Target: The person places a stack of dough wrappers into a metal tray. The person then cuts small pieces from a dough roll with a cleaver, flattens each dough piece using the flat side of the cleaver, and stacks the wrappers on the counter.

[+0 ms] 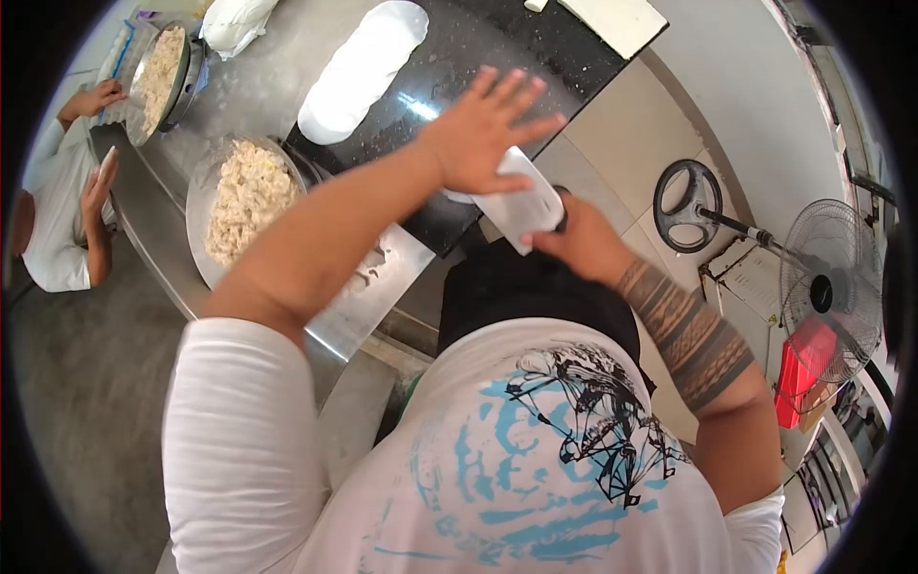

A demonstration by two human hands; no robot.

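My right hand point(579, 234) is wrapped round the dark handle of a broad, flat-bladed cleaver point(516, 206), held over the near edge of the black countertop point(430, 72). The blade is pale and wide. Above it my left hand point(483, 134) is open with fingers spread, its thumb overlapping the blade in this view. Farther back on the counter lies a long white row of thin, overlapping dough rounds point(363, 72). Left of my left forearm stands a metal bowl point(198, 206) heaped with a pale, chunky filling point(253, 196).
At the far left a person point(72, 225) in white sits or stands by another bowl of filling point(161, 81). A white bundle point(234, 24) lies at the back, a pale board point(617, 24) at the corner. On the right are a standing fan point(830, 292) and a black wheel-shaped piece point(687, 206).
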